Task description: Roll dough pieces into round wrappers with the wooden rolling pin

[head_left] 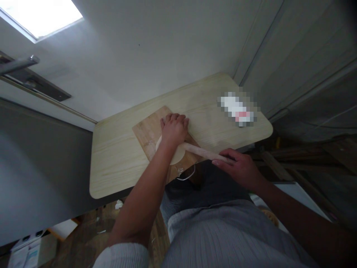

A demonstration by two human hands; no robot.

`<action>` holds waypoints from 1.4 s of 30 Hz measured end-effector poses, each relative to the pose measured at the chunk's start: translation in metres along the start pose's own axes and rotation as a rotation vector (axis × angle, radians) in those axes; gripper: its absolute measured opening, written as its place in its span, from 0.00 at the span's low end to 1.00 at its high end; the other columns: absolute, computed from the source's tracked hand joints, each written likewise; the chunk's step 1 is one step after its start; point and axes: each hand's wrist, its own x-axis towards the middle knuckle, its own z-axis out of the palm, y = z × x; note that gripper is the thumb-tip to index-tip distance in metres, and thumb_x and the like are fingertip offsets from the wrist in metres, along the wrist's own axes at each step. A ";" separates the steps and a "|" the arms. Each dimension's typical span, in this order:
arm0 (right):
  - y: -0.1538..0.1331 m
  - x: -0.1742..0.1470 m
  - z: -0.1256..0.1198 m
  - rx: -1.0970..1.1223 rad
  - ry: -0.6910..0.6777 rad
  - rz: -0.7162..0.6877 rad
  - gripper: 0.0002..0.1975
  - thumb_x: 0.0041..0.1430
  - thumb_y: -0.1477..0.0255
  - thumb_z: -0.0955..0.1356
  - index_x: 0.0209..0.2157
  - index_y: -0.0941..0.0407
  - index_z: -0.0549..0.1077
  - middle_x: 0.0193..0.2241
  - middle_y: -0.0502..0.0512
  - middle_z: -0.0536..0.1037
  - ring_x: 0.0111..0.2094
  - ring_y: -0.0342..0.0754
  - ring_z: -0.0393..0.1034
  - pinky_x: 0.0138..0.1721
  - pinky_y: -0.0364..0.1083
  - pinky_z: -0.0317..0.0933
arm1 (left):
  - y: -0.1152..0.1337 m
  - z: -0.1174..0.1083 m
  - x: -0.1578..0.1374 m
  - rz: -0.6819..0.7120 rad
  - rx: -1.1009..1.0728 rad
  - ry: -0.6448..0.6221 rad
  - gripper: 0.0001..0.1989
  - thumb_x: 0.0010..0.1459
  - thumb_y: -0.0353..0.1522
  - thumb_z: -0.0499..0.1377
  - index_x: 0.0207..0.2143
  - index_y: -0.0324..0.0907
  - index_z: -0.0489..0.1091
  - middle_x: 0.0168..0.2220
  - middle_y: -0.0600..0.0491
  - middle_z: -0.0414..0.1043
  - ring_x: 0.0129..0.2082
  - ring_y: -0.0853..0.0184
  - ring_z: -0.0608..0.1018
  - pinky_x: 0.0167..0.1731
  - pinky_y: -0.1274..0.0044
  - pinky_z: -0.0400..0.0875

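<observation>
Dough (176, 156) lies under the flat left hand (174, 128); right hand (241, 167) presses the rolling pin (205, 152).

Home interior, makeshift kitchen corner. Small light-wood table (117, 156) with rounded corners stands against a plain white wall (134, 56); a darker wooden board (145, 132) on it carries a flat round of dough (178, 156) under a wooden rolling pin (202, 152). Wood-look floor (92, 227) below, scraps on it. Bright window (41, 15) upper left, metal bar (16, 64) beside it. Panelled doors (301, 67) at right. Domestic, not commercial.
</observation>
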 end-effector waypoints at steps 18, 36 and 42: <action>0.014 0.018 -0.007 -0.005 0.016 0.051 0.24 0.58 0.48 0.66 0.32 0.56 0.78 0.24 0.53 0.78 0.26 0.47 0.70 0.27 0.44 0.60 | 0.009 0.003 0.021 -0.017 0.041 0.105 0.24 0.72 0.42 0.39 0.46 0.44 0.72 0.51 0.44 0.72 0.56 0.53 0.68 0.60 0.55 0.54; -0.002 -0.009 0.001 -0.066 -0.045 0.048 0.22 0.60 0.49 0.66 0.33 0.53 0.76 0.23 0.51 0.77 0.25 0.48 0.72 0.27 0.44 0.58 | -0.002 -0.002 -0.011 0.002 0.005 0.107 0.25 0.72 0.43 0.38 0.47 0.45 0.72 0.52 0.46 0.73 0.54 0.56 0.70 0.56 0.62 0.59; 0.002 -0.015 0.005 -0.092 -0.077 0.016 0.22 0.60 0.49 0.65 0.29 0.53 0.74 0.21 0.50 0.75 0.23 0.47 0.71 0.25 0.44 0.56 | -0.005 -0.005 -0.027 -0.006 -0.013 0.093 0.24 0.71 0.43 0.39 0.54 0.47 0.70 0.57 0.48 0.70 0.58 0.56 0.68 0.59 0.62 0.57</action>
